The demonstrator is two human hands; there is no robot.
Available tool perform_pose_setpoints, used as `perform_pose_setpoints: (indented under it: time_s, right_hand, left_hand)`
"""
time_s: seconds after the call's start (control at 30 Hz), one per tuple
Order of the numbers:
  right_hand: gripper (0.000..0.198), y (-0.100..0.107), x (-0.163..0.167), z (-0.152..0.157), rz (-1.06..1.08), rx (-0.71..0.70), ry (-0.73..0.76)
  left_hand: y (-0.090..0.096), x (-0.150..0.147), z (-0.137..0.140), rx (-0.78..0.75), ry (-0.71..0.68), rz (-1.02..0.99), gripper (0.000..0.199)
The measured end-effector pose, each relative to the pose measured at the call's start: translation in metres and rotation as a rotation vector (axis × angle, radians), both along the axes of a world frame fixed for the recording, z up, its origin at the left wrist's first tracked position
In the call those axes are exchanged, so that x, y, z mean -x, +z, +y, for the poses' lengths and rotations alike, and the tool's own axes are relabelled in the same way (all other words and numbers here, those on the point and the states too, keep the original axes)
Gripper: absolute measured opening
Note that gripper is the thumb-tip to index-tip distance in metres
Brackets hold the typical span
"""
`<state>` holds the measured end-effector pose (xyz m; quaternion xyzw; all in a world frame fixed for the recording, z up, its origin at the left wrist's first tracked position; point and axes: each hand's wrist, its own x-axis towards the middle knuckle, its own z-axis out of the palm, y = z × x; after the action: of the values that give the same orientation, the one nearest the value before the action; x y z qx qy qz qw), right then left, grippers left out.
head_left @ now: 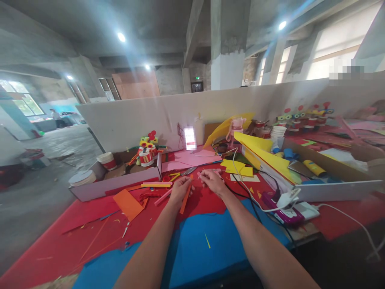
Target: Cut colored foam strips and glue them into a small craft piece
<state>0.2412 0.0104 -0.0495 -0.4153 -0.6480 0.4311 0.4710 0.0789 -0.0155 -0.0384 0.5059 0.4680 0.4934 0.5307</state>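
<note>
My left hand [179, 190] is closed in a pinch around a narrow orange paper strip [185, 200], which slants down toward me. Just to its right, my right hand [212, 181] has its fingers pressed together; anything between them is too small to make out. The two hands are a short way apart above the red table cover [207, 202]. Behind them lie scissors [189, 171] and pink paper sheets [192, 157]. Left of my left hand are pink and yellow paper strips [156, 185] and an orange paper piece [128, 204].
Blue sheeting [207, 237] covers the near edge. At left, a box [120, 185] holds paper cups and a cup figure [146, 156]. On the right stand a box [339, 192] of coloured paper rolls and a purple power strip [281, 212] with trailing cables. A white partition [144, 110] stands behind.
</note>
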Motion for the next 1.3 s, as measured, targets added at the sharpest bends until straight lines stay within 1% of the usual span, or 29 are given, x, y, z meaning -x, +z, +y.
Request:
perform_pose_setpoints:
  time_s: [0.07,0.13,0.2,0.33,0.4,0.47,0.57,0.67,0.77,0.93,1.03,1.2,1.3]
  right_hand:
    - [0.037,0.001,0.0,0.0,-0.036,-0.009,-0.018]
    - [0.037,0.004,-0.001,-0.002,-0.06,-0.084,-0.046]
    - [0.036,0.009,-0.002,-0.005,-0.025,-0.131,-0.051]
    - [0.038,0.018,-0.004,-0.011,0.17,-0.064,0.044]
    - [0.039,0.018,-0.005,-0.011,0.225,-0.034,0.067]
    - [0.04,0.016,-0.006,-0.01,0.195,-0.03,0.07]
    - [0.041,0.011,-0.006,-0.006,0.098,-0.055,0.054]
    - [0.041,0.008,-0.006,-0.004,0.062,-0.084,0.014]
    - [0.042,0.007,-0.005,-0.005,0.055,-0.085,0.008]
    - [0.043,0.003,-0.001,-0.007,-0.004,-0.025,0.062]
    - [0.043,0.001,0.0,-0.006,-0.022,-0.02,0.036]
    - [0.044,0.0,0.0,-0.002,-0.046,-0.06,-0.035]
    - [0.043,0.002,0.0,-0.003,-0.029,-0.041,-0.043]
  left_hand:
    - [-0.001,-0.002,-0.001,-0.028,0.004,0.028,0.045]
    - [0.0,-0.003,-0.002,-0.054,0.008,0.033,0.045]
    - [0.004,-0.004,-0.004,-0.088,0.015,0.0,0.044]
    - [0.018,-0.005,-0.011,-0.196,0.024,-0.142,0.039]
    - [0.021,-0.006,-0.013,-0.214,-0.003,-0.178,0.037]
    - [0.019,-0.006,-0.013,-0.182,-0.035,-0.164,0.038]
    - [0.009,-0.007,-0.009,-0.105,-0.057,-0.103,0.041]
    - [0.001,-0.005,-0.004,-0.078,-0.043,-0.071,0.044]
    - [-0.003,-0.003,0.0,-0.073,-0.022,-0.051,0.045]
    - [-0.006,-0.003,0.003,-0.082,-0.023,-0.002,0.047]
    - [-0.007,-0.005,0.003,-0.084,-0.036,0.024,0.047]
    - [-0.004,-0.006,-0.001,-0.073,-0.072,0.044,0.043]
    - [-0.002,-0.007,-0.003,-0.067,-0.079,0.053,0.042]
